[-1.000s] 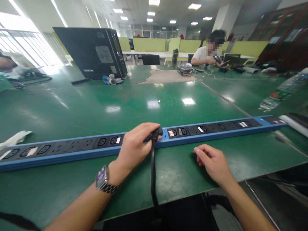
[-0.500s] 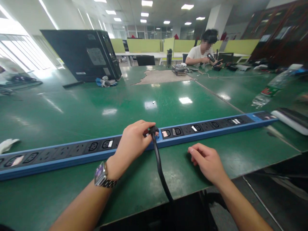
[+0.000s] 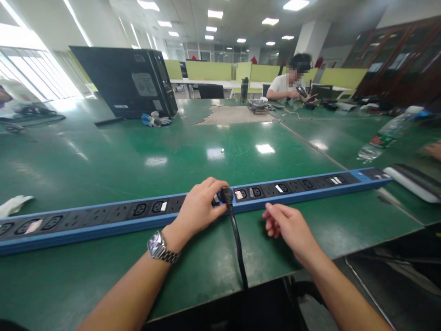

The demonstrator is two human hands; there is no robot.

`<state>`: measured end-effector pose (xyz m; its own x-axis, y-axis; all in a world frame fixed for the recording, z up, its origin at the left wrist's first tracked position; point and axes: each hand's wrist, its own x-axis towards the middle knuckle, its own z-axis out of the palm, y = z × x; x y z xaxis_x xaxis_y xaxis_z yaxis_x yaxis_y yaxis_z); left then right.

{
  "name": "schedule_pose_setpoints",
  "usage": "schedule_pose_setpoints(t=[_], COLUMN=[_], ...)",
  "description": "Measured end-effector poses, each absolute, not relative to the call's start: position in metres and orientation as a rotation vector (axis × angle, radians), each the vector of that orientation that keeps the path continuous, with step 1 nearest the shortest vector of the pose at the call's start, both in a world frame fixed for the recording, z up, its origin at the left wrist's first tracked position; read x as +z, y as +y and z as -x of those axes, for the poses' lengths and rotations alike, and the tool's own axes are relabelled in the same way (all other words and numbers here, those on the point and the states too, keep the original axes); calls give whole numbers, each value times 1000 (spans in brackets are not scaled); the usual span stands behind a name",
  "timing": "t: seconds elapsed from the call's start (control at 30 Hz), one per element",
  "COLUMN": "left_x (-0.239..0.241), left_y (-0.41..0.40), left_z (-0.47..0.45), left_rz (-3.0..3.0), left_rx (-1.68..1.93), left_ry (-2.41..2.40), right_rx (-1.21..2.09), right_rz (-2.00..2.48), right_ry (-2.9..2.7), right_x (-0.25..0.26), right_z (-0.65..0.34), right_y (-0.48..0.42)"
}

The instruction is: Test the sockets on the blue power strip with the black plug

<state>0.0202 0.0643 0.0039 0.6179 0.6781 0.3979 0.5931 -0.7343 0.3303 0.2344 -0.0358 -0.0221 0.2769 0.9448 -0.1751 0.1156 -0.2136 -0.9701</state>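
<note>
A long blue power strip (image 3: 294, 196) with black sockets runs across the green table. A black power plug (image 3: 226, 196) sits upright against the strip near its middle, its thick black cable (image 3: 238, 243) hanging toward the table's front edge. My left hand (image 3: 201, 202), with a metal-banded watch (image 3: 157, 245) on its wrist, is closed on the plug's left side, index finger at the top and thumb below. Just in front of the strip, right of the cable, my right hand (image 3: 287, 227) is loosely curled with nothing visible in it. The plug's prongs are hidden.
A black computer case (image 3: 127, 82) stands at the back left, with blue-white gloves (image 3: 156, 119) beside it. A plastic bottle (image 3: 384, 140) and a black-and-white object (image 3: 413, 183) are at the right. A person (image 3: 291, 82) sits across the table.
The plug has turned and now stands at the strip, its round back facing me. My left hand has shifted slightly right; my right hand is a little nearer the strip.
</note>
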Motion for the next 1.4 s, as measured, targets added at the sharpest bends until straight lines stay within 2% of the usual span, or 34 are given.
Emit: schedule_pose_setpoints(t=[0.13, 0.2, 0.3, 0.4, 0.53, 0.67, 0.8, 1.17, 1.4], left_x=[0, -3, -6, -7, -7, -7, -7, -9, -8], left_y=[64, 63, 62, 61, 60, 59, 58, 59, 58], left_z=[-23, -25, -26, -26, -27, -28, -29, -27, -27], left_rz=[-2798, -2844, -2876, -2896, -2882, -2893, -2892, -2903, -2898], left_rx=[508, 410, 369, 376, 376, 383, 374, 414, 409], left_ry=[1260, 1333, 1360, 1360, 1377, 1394, 1414, 1369, 1358], right_rx=[1533, 1622, 1475, 1251, 1447, 1566, 1573, 1343, 1363], right_rz=[1454, 1253, 899, 891, 1212, 1280, 1358, 1524, 1484], right_ry=[-943, -858, -762, -742, -504, -411, -475, -564, -469], right_x=[5, 26, 62, 79, 48, 16, 18, 16, 18], right_z=[-185, -169, -178, -219, -272, -283, -276, -267, -262], right_y=[-9, -3, -14, -29, -26, -13, -7, -7, -5])
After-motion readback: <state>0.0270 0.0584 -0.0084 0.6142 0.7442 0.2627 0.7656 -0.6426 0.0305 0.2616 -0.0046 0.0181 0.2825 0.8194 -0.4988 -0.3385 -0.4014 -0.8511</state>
